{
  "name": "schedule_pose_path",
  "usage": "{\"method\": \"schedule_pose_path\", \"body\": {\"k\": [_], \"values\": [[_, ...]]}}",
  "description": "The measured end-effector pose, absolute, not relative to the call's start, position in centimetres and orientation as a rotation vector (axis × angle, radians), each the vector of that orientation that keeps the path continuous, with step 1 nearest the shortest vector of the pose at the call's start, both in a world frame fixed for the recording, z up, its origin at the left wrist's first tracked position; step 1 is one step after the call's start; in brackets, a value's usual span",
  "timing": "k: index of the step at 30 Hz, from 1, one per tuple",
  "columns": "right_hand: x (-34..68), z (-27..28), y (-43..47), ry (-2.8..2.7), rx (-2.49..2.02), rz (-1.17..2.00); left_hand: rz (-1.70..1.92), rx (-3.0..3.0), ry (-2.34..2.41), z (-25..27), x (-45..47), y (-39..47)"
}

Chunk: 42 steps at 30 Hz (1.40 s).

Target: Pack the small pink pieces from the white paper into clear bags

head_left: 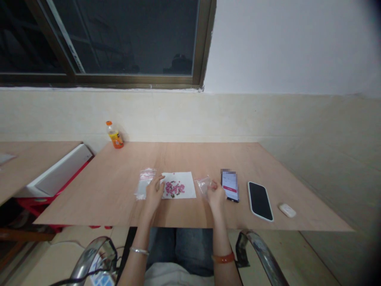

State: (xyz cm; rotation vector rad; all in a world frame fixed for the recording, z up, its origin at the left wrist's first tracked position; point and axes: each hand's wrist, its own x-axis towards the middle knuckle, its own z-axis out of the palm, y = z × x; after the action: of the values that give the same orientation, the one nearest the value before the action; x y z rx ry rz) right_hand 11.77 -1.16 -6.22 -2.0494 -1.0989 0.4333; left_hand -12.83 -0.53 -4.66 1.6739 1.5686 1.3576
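Observation:
A white sheet of paper (187, 186) lies on the table before me, with a heap of small pink and dark pieces (174, 188) on it, too small to name. At the paper's left edge is my left hand (155, 190), its fingers apart and nothing seen in them. Partly beside and behind that hand lies a stack of clear plastic zip bags (144, 183). To the right of the paper, my right hand (216, 194) pinches a small clear zip bag (203, 185) at its right side. Whether the bag holds anything I cannot tell.
A lit phone (230, 186) lies just right of my right hand. Farther right are a dark-screened phone (260, 201) and a white earbud case (287, 210). An orange drink bottle (115, 136) stands at the table's back left corner, near the wall.

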Motion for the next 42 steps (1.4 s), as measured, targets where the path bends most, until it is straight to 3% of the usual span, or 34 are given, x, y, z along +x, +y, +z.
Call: {"method": "schedule_pose_path", "body": {"k": [7, 13, 29, 36, 38, 42], "values": [[11.5, -2.1, -2.8, -1.252, -1.232, 1.188, 1.027, 1.501, 1.172, -0.4, -10.0, -2.4], [10.0, -0.3, -4.2, -1.418, -1.047, 1.61, 0.817, 1.575, 0.952, 1.3, -10.2, -3.2], [7.9, 0.3, -3.8, -1.544, -1.099, 1.427, 0.714, 1.389, 0.833, 0.8, -11.3, -3.5], [7.4, 1.0, -4.0, -1.432, -1.24, 0.991, 0.85, 1.326, 0.807, 1.8, -11.5, -3.7], [7.2, 1.4, -4.2, -1.442, -1.202, 1.057, 0.871, 1.323, 0.809, 2.2, -11.3, -3.9], [5.9, 2.1, -4.9, -1.523, -1.005, 1.504, 0.797, 1.321, 0.728, 2.7, -10.8, -4.1]]}}
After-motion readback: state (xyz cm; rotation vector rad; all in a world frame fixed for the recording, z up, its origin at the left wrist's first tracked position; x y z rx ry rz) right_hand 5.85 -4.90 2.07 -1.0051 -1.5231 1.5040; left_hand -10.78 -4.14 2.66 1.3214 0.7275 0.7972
